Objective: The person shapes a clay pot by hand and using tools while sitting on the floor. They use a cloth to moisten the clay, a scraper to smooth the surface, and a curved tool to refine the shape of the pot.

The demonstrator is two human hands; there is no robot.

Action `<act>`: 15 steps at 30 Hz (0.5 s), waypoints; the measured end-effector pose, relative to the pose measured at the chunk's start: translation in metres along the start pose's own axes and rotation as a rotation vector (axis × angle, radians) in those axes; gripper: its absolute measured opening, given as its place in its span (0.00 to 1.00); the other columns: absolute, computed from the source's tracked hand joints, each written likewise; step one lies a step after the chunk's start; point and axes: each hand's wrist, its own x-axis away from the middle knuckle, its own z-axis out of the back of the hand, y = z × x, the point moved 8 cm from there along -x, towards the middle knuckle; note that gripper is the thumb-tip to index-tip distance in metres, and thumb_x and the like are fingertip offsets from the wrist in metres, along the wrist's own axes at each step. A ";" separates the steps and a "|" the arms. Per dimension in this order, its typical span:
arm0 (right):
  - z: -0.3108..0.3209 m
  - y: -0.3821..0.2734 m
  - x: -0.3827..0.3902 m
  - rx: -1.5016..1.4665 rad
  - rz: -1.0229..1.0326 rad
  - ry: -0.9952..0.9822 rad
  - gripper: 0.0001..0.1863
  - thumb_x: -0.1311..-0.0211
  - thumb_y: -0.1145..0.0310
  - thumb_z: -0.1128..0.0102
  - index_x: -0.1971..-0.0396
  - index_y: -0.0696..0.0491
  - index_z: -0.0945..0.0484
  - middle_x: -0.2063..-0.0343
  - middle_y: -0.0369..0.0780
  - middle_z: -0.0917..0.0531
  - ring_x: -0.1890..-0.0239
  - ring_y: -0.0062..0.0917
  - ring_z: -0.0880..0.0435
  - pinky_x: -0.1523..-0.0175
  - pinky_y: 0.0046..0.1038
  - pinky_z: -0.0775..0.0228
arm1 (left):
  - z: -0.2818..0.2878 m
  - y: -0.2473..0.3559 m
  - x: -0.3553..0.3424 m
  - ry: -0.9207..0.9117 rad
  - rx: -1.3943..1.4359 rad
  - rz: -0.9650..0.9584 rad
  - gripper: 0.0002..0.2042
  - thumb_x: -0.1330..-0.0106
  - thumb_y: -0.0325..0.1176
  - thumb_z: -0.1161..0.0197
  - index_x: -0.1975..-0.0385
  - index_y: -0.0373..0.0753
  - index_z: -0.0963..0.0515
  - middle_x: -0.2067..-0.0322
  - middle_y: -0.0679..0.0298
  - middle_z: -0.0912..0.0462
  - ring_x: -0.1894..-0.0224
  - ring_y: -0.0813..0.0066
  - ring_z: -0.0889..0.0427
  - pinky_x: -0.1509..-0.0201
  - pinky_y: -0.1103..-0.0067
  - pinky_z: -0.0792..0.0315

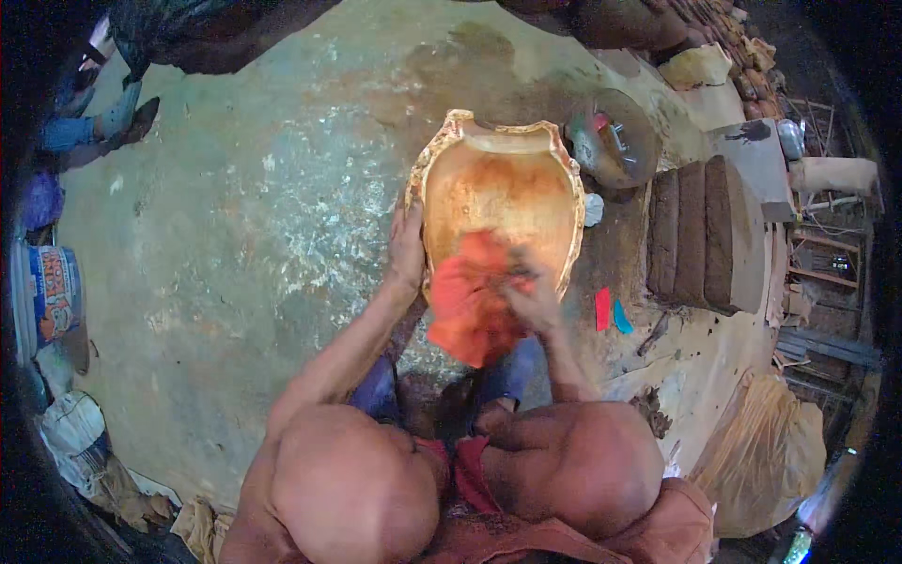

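Observation:
A cream, shell-edged plaster mould (498,188) with a tan, hollow inside stands in front of me between my legs. My left hand (406,244) grips its left rim, fingers along the outer side. My right hand (531,296) holds a crumpled orange cloth (474,315) against the lower part of the inside; hand and cloth are smeared by motion.
Right of the mould are a metal bowl (615,160) with small items, a white lump (593,210), stacked clay slabs (700,235), red (603,308) and blue (621,318) flat pieces, and a plastic sack (766,451). A bucket (52,296) stands far left, below someone's feet (132,122).

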 end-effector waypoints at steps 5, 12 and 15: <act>-0.021 -0.014 0.001 0.254 -0.012 -0.170 0.24 0.47 0.77 0.34 0.47 0.59 0.25 0.56 0.42 0.16 0.50 0.26 0.16 0.42 0.28 0.26 | 0.037 -0.005 -0.018 0.076 -0.240 -0.070 0.29 0.20 0.52 0.56 0.31 0.35 0.36 0.36 0.57 0.27 0.38 0.68 0.24 0.34 0.73 0.29; -0.048 -0.015 -0.062 0.183 0.187 -0.212 0.22 0.46 0.76 0.32 0.49 0.60 0.24 0.55 0.44 0.14 0.50 0.30 0.15 0.43 0.31 0.25 | -0.007 0.019 0.014 -0.038 0.157 0.017 0.30 0.19 0.54 0.65 0.36 0.32 0.31 0.41 0.53 0.22 0.41 0.64 0.20 0.35 0.69 0.27; -0.057 -0.020 -0.069 -0.080 0.168 -0.151 0.23 0.48 0.77 0.32 0.49 0.59 0.24 0.56 0.45 0.14 0.49 0.35 0.15 0.43 0.32 0.25 | 0.010 0.003 -0.005 -0.047 0.186 0.015 0.31 0.20 0.56 0.63 0.33 0.34 0.34 0.39 0.55 0.23 0.39 0.63 0.22 0.33 0.68 0.29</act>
